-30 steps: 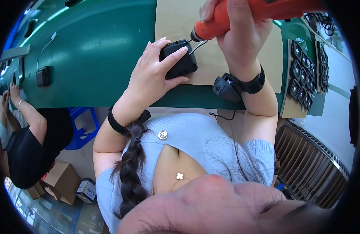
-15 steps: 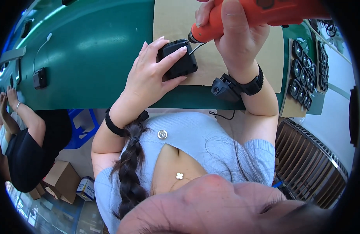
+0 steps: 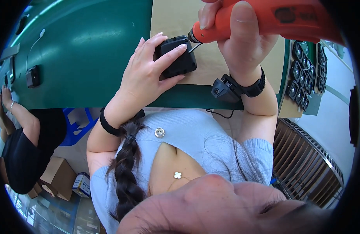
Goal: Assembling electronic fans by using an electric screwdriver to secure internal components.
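A small black plastic housing (image 3: pixel 179 60) lies on the brown board (image 3: pixel 215 74), with its back face up. My left hand (image 3: pixel 152 60) grips it from the left, fingers across the far edge and top and the thumb along the near side. My right hand (image 3: pixel 242 43) is wrapped round a red electric screwdriver (image 3: pixel 277 19), held tilted. Its tip meets the housing's far right corner; the bit and any screw there are too small to make out. A thin grey cable (image 3: pixel 195 47) comes out beside that corner.
Several black square units with round lenses (image 3: pixel 299 72) lie in rows on a board at the right. On the green table (image 3: pixel 90 74) at the left sits a small black part with a cable (image 3: pixel 33 77). A co-worker's arm (image 3: pixel 24 117) is at the far left. A slatted rack (image 3: pixel 305 160) stands lower right.
The view has shifted slightly. My right hand and the screwdriver have turned a little, while the tip stays at the same corner. My left hand keeps its hold on the housing.
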A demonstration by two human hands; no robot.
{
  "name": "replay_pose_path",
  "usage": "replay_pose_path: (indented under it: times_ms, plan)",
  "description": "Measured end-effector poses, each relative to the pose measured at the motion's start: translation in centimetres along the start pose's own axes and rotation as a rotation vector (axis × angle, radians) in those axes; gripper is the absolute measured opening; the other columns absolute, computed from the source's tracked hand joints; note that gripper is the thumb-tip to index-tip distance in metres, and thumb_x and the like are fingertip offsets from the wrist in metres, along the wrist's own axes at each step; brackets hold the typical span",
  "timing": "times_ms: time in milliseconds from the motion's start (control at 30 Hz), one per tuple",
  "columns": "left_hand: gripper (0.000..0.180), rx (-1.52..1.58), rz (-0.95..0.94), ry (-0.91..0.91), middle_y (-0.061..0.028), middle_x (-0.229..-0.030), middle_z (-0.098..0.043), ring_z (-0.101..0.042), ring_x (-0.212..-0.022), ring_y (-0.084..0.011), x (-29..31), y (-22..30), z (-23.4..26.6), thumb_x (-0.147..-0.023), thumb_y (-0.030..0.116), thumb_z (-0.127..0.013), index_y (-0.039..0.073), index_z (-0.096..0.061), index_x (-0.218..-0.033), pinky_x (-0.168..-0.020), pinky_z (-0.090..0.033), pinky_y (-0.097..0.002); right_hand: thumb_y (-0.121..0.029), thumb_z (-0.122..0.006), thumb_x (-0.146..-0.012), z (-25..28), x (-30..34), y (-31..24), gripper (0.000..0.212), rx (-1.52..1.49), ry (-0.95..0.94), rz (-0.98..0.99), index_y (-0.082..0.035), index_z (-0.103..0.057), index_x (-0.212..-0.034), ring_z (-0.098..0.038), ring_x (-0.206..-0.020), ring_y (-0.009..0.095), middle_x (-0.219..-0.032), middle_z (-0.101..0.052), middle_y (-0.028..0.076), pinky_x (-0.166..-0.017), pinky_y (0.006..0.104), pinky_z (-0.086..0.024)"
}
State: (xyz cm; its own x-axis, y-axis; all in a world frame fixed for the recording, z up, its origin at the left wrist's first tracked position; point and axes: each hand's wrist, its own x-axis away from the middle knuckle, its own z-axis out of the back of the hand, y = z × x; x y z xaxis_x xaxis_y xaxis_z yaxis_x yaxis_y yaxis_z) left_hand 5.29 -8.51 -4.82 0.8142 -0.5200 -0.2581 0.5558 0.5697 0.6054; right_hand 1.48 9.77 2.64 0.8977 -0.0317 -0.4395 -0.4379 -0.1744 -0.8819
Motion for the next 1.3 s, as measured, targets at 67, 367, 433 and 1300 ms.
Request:
replay_pose_path:
  times_ms: [67,367,433,1300]
  plan:
    - [0.065,-0.002,-0.004,0.004,-0.0163,-0.127,-0.048,-0.053,-0.114,-0.0376,0.0,0.0,0.0,-0.071,0.029,-0.081,0.026,-0.057,-0.131,-0.105,-0.040,-0.0540,-0.016,-0.069,-0.087,0.0,0.0,0.0,0.038,-0.028,-0.069,-0.035,0.002,-0.050,-0.115,-0.060,-0.063,0.015,-0.089,-0.063,0.013,-0.056,0.0227,-0.048]
    - [0.062,-0.029,-0.050,0.015,-0.0169,-0.127,-0.048,-0.053,-0.115,-0.0368,0.0,-0.1,-0.2,-0.073,0.029,-0.079,0.026,-0.058,-0.131,-0.105,-0.040,-0.0539,-0.003,-0.068,-0.080,1.1,-2.6,6.9,0.030,-0.164,-0.379,0.698,0.001,-0.053,-0.106,-0.058,-0.067,0.013,-0.088,-0.060,0.009,-0.059,0.0227,-0.045]
    - [0.061,-0.038,-0.061,0.019,-0.0170,-0.127,-0.048,-0.053,-0.115,-0.0368,0.0,-0.1,-0.2,-0.073,0.029,-0.078,0.026,-0.058,-0.130,-0.105,-0.040,-0.0539,-0.002,-0.067,-0.082,0.4,-2.7,6.8,0.027,-0.110,-0.328,0.755,0.000,-0.053,-0.105,-0.058,-0.066,0.013,-0.087,-0.059,0.009,-0.057,0.0226,-0.046]
    - [0.062,-0.065,-0.002,0.115,-0.0242,-0.141,-0.040,-0.042,-0.132,-0.0397,1.8,-0.1,-1.2,-0.076,0.028,-0.078,0.030,-0.056,-0.133,-0.108,-0.034,-0.0550,-0.031,-0.070,-0.089,-4.2,0.1,0.6,0.045,-0.144,-0.114,0.038,-0.003,-0.045,-0.114,-0.058,-0.059,0.018,-0.080,-0.057,0.012,-0.055,0.0272,-0.050]
